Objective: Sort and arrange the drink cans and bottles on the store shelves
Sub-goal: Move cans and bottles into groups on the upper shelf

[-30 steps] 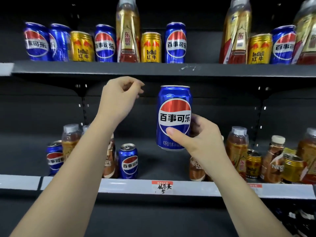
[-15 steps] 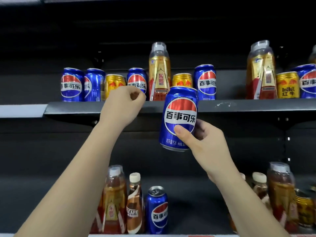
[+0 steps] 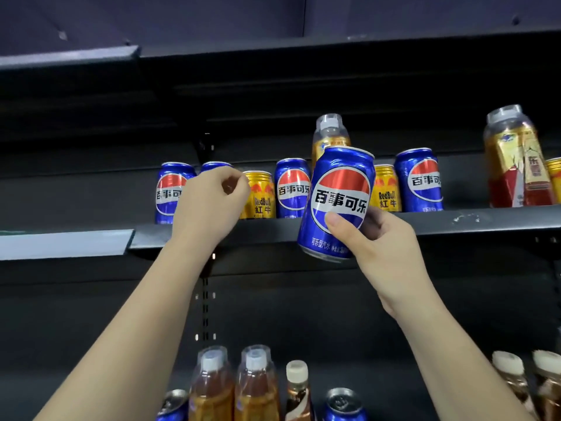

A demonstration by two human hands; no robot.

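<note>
The right hand (image 3: pixel 391 253) grips a tilted blue can (image 3: pixel 337 202) before the upper shelf (image 3: pixel 485 221); the left hand (image 3: pixel 209 205) curls beside a gold can (image 3: pixel 261 197).

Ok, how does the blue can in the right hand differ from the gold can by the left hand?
The held blue can is tilted and off the shelf, gripped by the right hand; the gold can stands upright on the upper shelf. The blue can looks taller. The left hand holds nothing. Both cans are unopened as far as visible.
</note>
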